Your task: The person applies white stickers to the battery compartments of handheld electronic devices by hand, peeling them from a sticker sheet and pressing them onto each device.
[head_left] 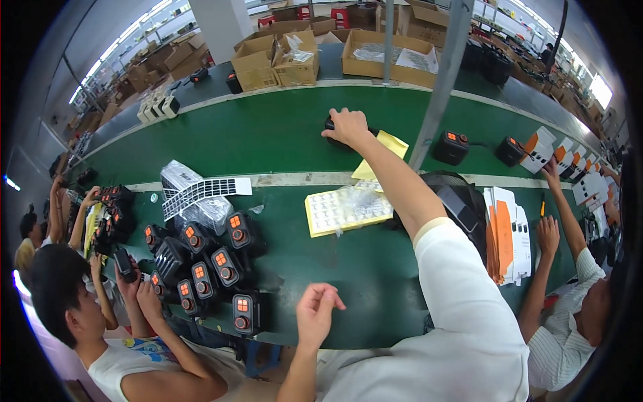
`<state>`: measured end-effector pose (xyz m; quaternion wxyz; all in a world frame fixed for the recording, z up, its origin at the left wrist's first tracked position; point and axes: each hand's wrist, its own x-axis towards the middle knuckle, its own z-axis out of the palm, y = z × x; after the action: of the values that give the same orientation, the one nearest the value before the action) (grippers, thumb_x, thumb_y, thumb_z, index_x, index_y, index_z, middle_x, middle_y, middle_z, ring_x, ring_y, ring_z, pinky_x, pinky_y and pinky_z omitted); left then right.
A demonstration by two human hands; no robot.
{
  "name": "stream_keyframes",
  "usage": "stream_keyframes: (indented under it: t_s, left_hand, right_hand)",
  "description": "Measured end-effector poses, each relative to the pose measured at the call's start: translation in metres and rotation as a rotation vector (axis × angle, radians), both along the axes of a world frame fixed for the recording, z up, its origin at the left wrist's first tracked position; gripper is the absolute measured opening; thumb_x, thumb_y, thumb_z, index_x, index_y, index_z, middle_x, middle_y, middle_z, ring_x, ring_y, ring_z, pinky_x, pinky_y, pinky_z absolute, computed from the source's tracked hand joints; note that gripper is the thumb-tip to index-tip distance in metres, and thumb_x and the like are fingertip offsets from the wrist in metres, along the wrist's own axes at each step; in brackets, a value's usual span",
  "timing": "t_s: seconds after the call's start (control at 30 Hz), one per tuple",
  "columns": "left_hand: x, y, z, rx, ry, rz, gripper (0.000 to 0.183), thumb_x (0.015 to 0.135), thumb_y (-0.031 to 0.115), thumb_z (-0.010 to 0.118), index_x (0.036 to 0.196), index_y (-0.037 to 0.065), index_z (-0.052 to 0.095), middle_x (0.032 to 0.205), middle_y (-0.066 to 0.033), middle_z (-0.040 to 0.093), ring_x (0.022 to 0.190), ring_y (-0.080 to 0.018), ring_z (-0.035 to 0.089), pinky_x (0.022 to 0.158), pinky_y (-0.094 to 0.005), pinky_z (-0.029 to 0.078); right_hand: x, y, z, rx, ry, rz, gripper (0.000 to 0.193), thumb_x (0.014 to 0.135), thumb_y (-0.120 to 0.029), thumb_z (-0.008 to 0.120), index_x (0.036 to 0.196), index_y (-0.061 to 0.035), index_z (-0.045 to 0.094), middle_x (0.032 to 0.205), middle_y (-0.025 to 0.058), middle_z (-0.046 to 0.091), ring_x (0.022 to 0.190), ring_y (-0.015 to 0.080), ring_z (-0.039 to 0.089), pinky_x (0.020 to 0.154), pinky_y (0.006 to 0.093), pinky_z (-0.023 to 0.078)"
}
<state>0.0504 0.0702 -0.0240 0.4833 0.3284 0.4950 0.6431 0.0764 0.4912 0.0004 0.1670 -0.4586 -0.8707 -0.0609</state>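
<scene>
My right hand (349,127) reaches far out over the green belt, its fingers closed over a black boxy device (328,125) that they mostly hide. Beside that wrist lies a yellow paper sheet (392,149). My left hand (317,312) hovers near the bench's front edge, fingers curled, with nothing visible in them. Left of it stand several black devices (242,234) with orange squares and a round knob. A yellow-backed sheet of white labels (325,213) lies between my hands, with crumpled clear film (365,203) on it.
A sheet of dark labels (207,194) rests on plastic bags (179,177). A metal post (442,87) rises right of my arm. Orange-and-white cartons (509,234) stack at right. Co-workers sit on both sides; one at left holds a dark device (124,265). Open cardboard boxes (388,57) stand beyond.
</scene>
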Motion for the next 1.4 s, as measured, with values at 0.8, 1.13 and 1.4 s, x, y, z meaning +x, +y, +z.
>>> stream_keyframes:
  t_s: [0.8,1.13,1.4]
  left_hand:
    - [0.029,0.049,0.044,0.138,-0.399,0.031,0.060,0.098,0.010,0.049,0.147,0.012,0.016,0.111,-0.0191,0.061,0.096,-0.0225,0.062,0.081,-0.0366,0.055]
    - [0.007,0.022,0.032,0.276,-0.338,-0.015,0.078,0.087,0.006,0.061,0.149,0.015,0.014,0.125,-0.0151,0.051,0.118,-0.0248,0.049,0.103,-0.0464,0.038]
    - [0.006,0.007,0.038,0.208,-0.505,-0.014,0.074,0.087,-0.006,0.056,0.147,0.010,0.016,0.118,-0.0213,0.058,0.103,-0.0229,0.062,0.085,-0.0340,0.052]
  right_hand:
    - [0.159,-0.260,0.075,0.425,-0.227,0.327,0.054,0.075,-0.012,0.056,0.123,0.0110,0.050,0.121,0.0251,0.057,0.103,0.0311,0.061,0.090,0.0392,0.048]
    - [0.156,-0.303,0.058,0.364,-0.002,0.571,0.048,0.076,-0.013,0.057,0.122,0.0033,0.056,0.121,0.0211,0.059,0.102,0.0291,0.062,0.094,0.0423,0.046]
    - [0.164,-0.308,0.049,0.312,0.087,0.579,0.050,0.074,-0.010,0.060,0.123,0.0007,0.057,0.128,0.0184,0.056,0.110,0.0266,0.059,0.100,0.0449,0.042]
